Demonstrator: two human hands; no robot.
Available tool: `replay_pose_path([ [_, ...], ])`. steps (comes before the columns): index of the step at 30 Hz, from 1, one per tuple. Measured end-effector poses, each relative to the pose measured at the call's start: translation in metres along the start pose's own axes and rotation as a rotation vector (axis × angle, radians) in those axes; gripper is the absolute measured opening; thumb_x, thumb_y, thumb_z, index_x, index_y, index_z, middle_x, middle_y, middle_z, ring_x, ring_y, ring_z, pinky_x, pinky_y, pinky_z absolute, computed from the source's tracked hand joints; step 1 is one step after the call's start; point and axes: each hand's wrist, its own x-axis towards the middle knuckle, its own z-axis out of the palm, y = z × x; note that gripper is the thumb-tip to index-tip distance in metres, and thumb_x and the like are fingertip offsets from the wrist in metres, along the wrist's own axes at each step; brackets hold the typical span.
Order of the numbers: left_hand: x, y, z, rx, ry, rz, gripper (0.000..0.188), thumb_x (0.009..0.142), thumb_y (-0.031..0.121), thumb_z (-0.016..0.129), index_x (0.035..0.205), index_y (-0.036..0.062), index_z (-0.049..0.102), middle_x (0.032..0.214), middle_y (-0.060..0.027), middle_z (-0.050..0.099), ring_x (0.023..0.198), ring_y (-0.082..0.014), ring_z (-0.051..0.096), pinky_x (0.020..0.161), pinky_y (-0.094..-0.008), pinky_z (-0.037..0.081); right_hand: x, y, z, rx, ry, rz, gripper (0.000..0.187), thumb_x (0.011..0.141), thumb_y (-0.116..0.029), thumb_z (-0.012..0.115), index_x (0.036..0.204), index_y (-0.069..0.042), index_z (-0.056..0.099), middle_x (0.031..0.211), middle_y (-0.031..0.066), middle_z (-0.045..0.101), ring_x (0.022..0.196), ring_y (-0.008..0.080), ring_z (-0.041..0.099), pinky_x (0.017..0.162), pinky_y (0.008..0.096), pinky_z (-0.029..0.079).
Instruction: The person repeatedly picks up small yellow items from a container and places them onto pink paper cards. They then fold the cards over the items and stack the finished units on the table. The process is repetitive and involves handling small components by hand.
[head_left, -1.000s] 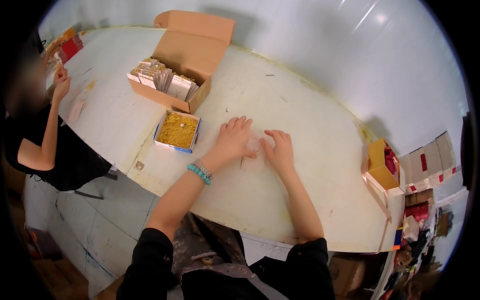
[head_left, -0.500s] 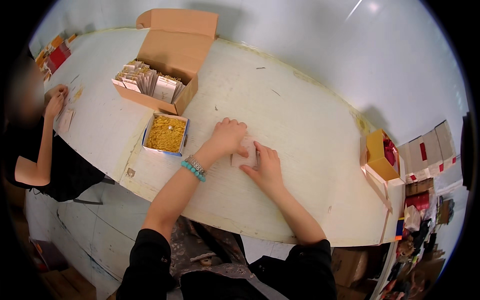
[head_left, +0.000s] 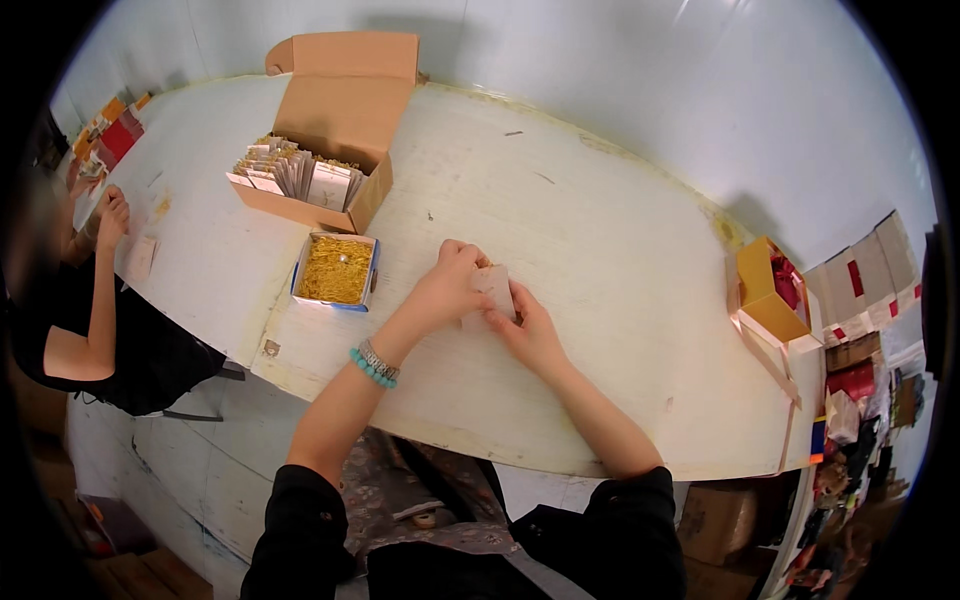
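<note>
A small pale card [head_left: 492, 287] is raised at a tilt over the table between my two hands. My left hand [head_left: 447, 286] is closed on its left side, with a bit of gold showing by the fingertips at the upper edge. On the lower right side, my right hand [head_left: 530, 332] pinches the card between thumb and fingers. Another pale edge shows under my left hand; whether it is a second card I cannot tell. A small blue and white box [head_left: 370, 288] of gold chain-like pieces [head_left: 335, 270] stands left of my hands.
Behind the small box, an open cardboard box [head_left: 300, 208] holds rows of pale cards with gold pieces. A yellow box [head_left: 765, 285] with red contents stands at the table's right end. At the left, a co-worker's hands [head_left: 112, 215] are over the table [head_left: 620, 250] near another pale card [head_left: 142, 257].
The card lay flat on the table under my hands; now it is lifted and tilted. My fingers have closed around its edges. The co-worker's hands have moved slightly.
</note>
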Motion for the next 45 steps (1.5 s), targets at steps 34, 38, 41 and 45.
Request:
replay_pose_path([
  [34, -0.006, 0.028, -0.224, 1.461, 0.297, 0.438, 0.005, 0.073, 0.01, 0.064, 0.078, 0.0107, 0.064, 0.078, -0.0017, 0.063, 0.093, -0.0209, 0.059, 0.092, -0.0381, 0.044, 0.008, -0.002, 0.013, -0.518, 0.009, -0.435, 0.045, 0.077, 0.0, 0.063, 0.121, -0.003, 0.053, 0.117, 0.0156, 0.053, 0.103, 0.032, 0.053, 0.088, 0.0393, 0.044],
  [38, 0.023, 0.006, -0.211, 1.724, 0.015, 0.305, 0.007, 0.072, 0.009, 0.063, 0.074, 0.0144, 0.067, 0.08, 0.0009, 0.064, 0.094, -0.018, 0.058, 0.094, -0.0362, 0.042, 0.008, -0.003, 0.014, -0.602, 0.026, -0.578, 0.041, 0.076, 0.002, 0.06, 0.116, -0.003, 0.055, 0.115, 0.0138, 0.054, 0.101, 0.0306, 0.054, 0.084, 0.0391, 0.045],
  [41, 0.039, -0.013, -0.195, 1.833, -0.127, 0.213, 0.009, 0.07, 0.009, 0.063, 0.071, 0.0163, 0.068, 0.078, 0.0014, 0.063, 0.092, -0.0171, 0.058, 0.093, -0.0333, 0.042, 0.008, 0.001, 0.011, -0.622, 0.043, -0.602, 0.039, 0.075, 0.003, 0.06, 0.114, -0.003, 0.056, 0.113, 0.0128, 0.055, 0.099, 0.0299, 0.054, 0.082, 0.0389, 0.045],
  [45, 0.046, -0.041, -0.197, 1.658, -0.053, 0.318, 0.01, 0.072, 0.009, 0.064, 0.078, 0.0141, 0.069, 0.083, 0.0, 0.064, 0.096, -0.0172, 0.056, 0.089, -0.0343, 0.043, 0.009, 0.0, 0.012, -0.634, 0.034, -0.609, 0.037, 0.075, 0.004, 0.059, 0.111, -0.003, 0.056, 0.11, 0.0114, 0.056, 0.097, 0.0291, 0.054, 0.08, 0.0386, 0.044],
])
